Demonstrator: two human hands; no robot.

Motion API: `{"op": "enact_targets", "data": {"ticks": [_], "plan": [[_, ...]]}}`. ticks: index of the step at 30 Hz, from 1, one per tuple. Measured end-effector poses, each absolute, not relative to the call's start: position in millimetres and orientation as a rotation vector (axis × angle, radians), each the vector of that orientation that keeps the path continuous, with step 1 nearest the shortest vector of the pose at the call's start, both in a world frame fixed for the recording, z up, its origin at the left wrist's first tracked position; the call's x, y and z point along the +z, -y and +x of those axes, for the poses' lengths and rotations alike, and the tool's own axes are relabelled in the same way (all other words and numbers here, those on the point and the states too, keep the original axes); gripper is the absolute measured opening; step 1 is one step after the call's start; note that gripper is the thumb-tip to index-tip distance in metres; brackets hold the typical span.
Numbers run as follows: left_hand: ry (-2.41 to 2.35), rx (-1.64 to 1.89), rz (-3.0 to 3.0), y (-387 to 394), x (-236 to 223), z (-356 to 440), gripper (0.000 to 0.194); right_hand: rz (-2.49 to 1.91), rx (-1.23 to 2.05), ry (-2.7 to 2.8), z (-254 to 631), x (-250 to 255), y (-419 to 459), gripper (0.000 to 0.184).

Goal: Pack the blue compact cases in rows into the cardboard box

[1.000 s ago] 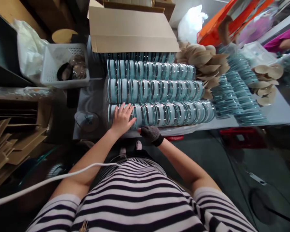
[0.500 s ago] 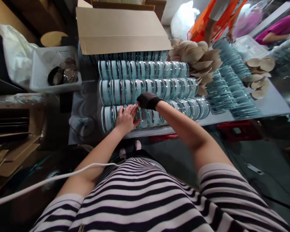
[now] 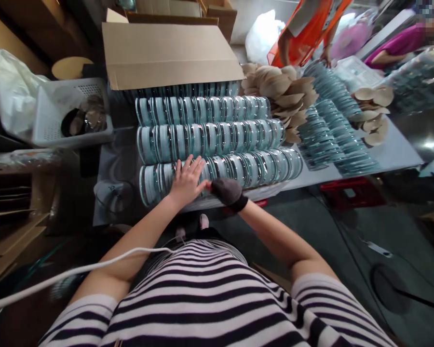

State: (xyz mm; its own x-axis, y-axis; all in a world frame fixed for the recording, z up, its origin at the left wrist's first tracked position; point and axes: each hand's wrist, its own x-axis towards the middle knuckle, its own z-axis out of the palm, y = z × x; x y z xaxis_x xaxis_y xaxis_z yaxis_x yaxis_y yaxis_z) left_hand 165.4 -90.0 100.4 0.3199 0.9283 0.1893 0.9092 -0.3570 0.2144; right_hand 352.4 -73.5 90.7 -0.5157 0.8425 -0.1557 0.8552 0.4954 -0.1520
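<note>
Three rows of round clear glass pieces, like pot lids, stand on edge on a table; I cannot tell their exact kind. On the nearest row (image 3: 260,166) lies my left hand (image 3: 187,179), bare, its fingers spread over the rims. My right hand (image 3: 227,191), in a dark fingerless glove, is closed at the front side of that row, close to the left thumb. What its fingers hold, if anything, is hidden. Behind are the middle row (image 3: 217,137) and the far row (image 3: 206,108).
A cardboard box flap (image 3: 173,55) hangs over more glass at the back. Beige round sheets (image 3: 278,89) pile beside the rows, with more glass stacks (image 3: 332,127) rightward. A white basket (image 3: 43,115) stands left. A person in an orange vest (image 3: 307,33) reaches over the table.
My right hand has come down from the top of the nearest row to its front side. My left hand stays on the row, its fingers more spread. The view has shifted slightly.
</note>
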Motion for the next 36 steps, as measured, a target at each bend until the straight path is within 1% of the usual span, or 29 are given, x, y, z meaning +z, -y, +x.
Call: {"op": "enact_targets", "data": {"ticks": [2, 3, 7, 11, 17, 21, 24, 27, 30, 31, 33, 36], "plan": [[-1.712, 0.421, 2.502, 83.8, 100.7, 178.6, 0.066, 1.707, -0.183, -2.573, 354.7, 119.3, 29.9, 0.044], [-1.703, 0.407, 2.504, 80.6, 98.8, 184.1, 0.067, 1.681, -0.184, -2.501, 353.6, 131.0, 7.3, 0.045], [-1.692, 0.368, 2.525, 73.0, 85.6, 194.0, 0.065, 1.350, -0.298, -2.448, 336.7, 151.7, -57.5, 0.040], [-1.734, 0.400, 2.522, 74.0, 78.9, 192.5, 0.064, 1.076, -0.387, -2.427, 324.2, 149.0, -71.6, 0.036], [-1.745, 0.433, 2.507, 75.8, 78.8, 190.8, 0.063, 1.054, -0.310, -2.594, 338.5, 150.6, -59.9, 0.028], [-1.767, 0.429, 2.491, 77.3, 80.8, 191.5, 0.062, 1.172, -0.298, -2.814, 367.3, 144.6, -18.9, 0.028], [-1.777, 0.430, 2.483, 78.6, 82.0, 192.9, 0.062, 1.246, -0.332, -2.833, 390.7, 114.5, 33.9, 0.033], [-1.777, 0.422, 2.471, 79.2, 82.0, 192.4, 0.062, 1.261, -0.391, -2.714, 404.0, 66.9, 83.1, 0.040], [-1.768, 0.411, 2.463, 81.7, 83.5, 190.1, 0.062, 1.263, -0.412, -2.638, 407.1, 33.9, 110.5, 0.043], [-1.769, 0.407, 2.462, 83.0, 85.0, 190.2, 0.062, 1.266, -0.413, -2.629, 408.0, 31.7, 113.2, 0.043], [-1.778, 0.421, 2.465, 85.6, 89.4, 193.7, 0.061, 1.365, -0.395, -2.623, 411.9, 43.2, 107.7, 0.042], [-1.712, 0.500, 2.516, 85.1, 95.7, 210.2, 0.057, 1.702, -0.261, -2.620, 418.8, 87.9, 71.2, 0.045]]}}
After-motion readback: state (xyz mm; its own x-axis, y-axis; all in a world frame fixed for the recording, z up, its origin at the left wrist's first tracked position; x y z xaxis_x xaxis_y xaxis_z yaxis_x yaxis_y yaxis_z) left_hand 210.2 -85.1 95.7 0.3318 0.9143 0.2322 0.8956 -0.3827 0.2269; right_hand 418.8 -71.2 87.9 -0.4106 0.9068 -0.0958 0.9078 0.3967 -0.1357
